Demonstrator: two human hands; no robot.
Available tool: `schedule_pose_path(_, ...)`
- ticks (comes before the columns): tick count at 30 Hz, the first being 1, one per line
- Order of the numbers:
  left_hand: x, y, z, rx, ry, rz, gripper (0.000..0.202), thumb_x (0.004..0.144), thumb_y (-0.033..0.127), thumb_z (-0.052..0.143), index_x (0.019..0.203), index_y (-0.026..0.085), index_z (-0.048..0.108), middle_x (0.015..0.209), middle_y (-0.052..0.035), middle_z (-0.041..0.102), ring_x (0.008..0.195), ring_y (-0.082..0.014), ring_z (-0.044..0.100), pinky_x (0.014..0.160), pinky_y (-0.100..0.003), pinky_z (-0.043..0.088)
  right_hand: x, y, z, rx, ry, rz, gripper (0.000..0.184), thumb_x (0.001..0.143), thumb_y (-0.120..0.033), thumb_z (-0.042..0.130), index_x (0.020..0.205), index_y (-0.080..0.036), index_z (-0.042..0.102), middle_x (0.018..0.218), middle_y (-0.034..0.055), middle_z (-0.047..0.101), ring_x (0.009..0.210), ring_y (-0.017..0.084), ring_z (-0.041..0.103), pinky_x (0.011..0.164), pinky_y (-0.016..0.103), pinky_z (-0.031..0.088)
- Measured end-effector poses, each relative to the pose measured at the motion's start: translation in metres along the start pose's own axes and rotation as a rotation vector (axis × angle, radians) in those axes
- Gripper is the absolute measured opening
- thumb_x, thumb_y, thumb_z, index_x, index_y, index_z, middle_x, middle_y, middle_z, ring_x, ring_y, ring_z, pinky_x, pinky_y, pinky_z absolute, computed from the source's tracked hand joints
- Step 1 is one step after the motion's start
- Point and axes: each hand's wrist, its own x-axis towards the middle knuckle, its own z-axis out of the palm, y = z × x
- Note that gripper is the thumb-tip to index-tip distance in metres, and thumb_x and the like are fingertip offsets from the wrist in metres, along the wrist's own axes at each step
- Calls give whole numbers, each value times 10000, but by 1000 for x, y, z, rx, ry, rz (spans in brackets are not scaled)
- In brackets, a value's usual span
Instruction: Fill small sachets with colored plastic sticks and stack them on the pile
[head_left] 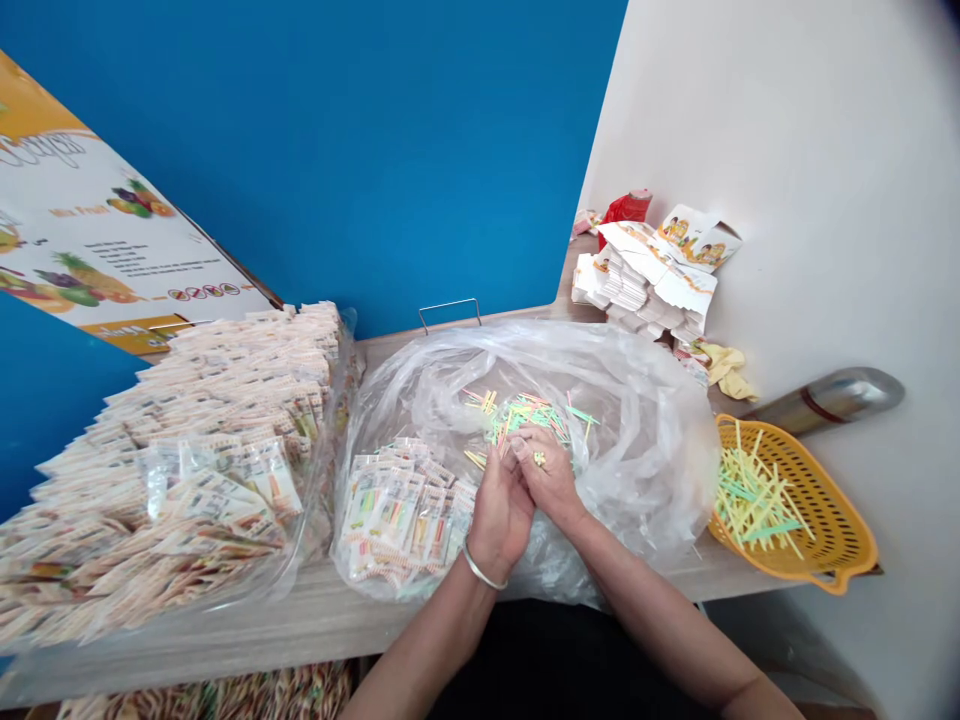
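My left hand [502,515] and my right hand [553,475] meet over a clear plastic bag [637,440]. The right hand is closed on a few thin yellow sticks [539,458], whose ends poke out between its fingers. Pressed against it, the left hand is closed too, with a bangle at its wrist; what lies inside its fingers is hidden. Just beyond the fingertips, loose thin sticks [536,410] in green, yellow and pink lie in a heap on the plastic. Left of my hands is a pile of small clear packets [405,510] with coloured sticks inside.
A big stack of filled packets [210,400] covers the table's left side. At right, a yellow perforated basket [832,510] holds more sticks, beside a metal cylinder [855,395]. Folded printed cartons [652,280] and a yellow cloth [727,370] lie at the back right.
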Motion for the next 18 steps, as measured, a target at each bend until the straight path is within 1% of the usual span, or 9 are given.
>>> schedule_pose_path(1, -2, 2, -6, 131, 10, 28, 530, 957, 565, 381, 1209, 176, 638, 1215, -123, 664, 1202, -242, 581, 1038, -394, 452, 0, 1, -1, 26, -11, 9, 408, 969, -385, 458, 649, -234, 661, 937, 47, 721, 1063, 221, 592, 1018, 407, 371)
schedule_pose_path(3, -6, 8, -23, 568, 56, 179, 490, 945, 548, 417, 1196, 195, 646, 1225, -124, 655, 1215, -258, 558, 1071, -427, 398, -1, 3, -4, 123, -16, 75, 437, 966, -429, 446, 634, -231, 650, 874, 50, 715, 1011, 224, 616, 988, 401, 404)
schedule_pose_path(5, -11, 15, -41, 1143, 153, 384, 373, 913, 430, 536, 1198, 213, 639, 1232, -118, 643, 1228, -284, 519, 1090, -467, 333, -2, 4, -7, 306, 13, 222, 399, 946, -480, 470, 702, -227, 658, 713, 25, 654, 776, 194, 630, 808, 354, 488)
schedule_pose_path(6, -12, 17, -48, 1415, 198, 445, 351, 881, 366, 593, 1193, 211, 636, 1209, -119, 648, 1209, -303, 514, 1073, -485, 323, -2, 4, -8, 418, 46, 315, 372, 930, -504, 490, 752, -225, 659, 622, -5, 585, 625, 165, 581, 670, 314, 490)
schedule_pose_path(8, -13, 19, -59, 1816, 252, 462, 360, 826, 301, 665, 1169, 199, 630, 1119, -116, 673, 1128, -327, 533, 992, -489, 350, -2, 5, -9, 614, 118, 489, 355, 882, -549, 548, 799, -216, 638, 518, -67, 420, 431, 107, 401, 454, 242, 371)
schedule_pose_path(9, -13, 18, -62, 1938, 260, 446, 354, 809, 289, 686, 1146, 198, 631, 1069, -106, 684, 1082, -323, 548, 946, -468, 367, -3, 6, -8, 672, 142, 556, 366, 853, -569, 581, 796, -209, 623, 504, -86, 360, 398, 87, 322, 404, 222, 298)
schedule_pose_path(12, -8, 15, -64, 2070, 252, 428, 243, 789, 292, 719, 1004, 210, 643, 952, -58, 699, 970, -275, 582, 855, -395, 375, -5, 10, -8, 646, 135, 635, 397, 796, -585, 640, 751, -194, 590, 494, -98, 327, 391, 68, 246, 377, 213, 209)
schedule_pose_path(15, -6, 15, -63, 2060, 236, 452, 131, 802, 326, 712, 840, 217, 651, 837, -28, 691, 879, -238, 590, 813, -360, 362, -8, 16, -12, 437, 70, 543, 356, 805, -531, 650, 722, -191, 585, 524, -64, 447, 447, 90, 365, 432, 226, 300)
schedule_pose_path(18, -10, 21, -63, 2023, 190, 518, 140, 852, 359, 653, 803, 234, 696, 801, -40, 694, 859, -231, 587, 811, -353, 353, -12, 20, -20, 222, -82, 407, 280, 789, -462, 683, 819, -185, 657, 691, -9, 620, 597, 135, 529, 563, 252, 410)
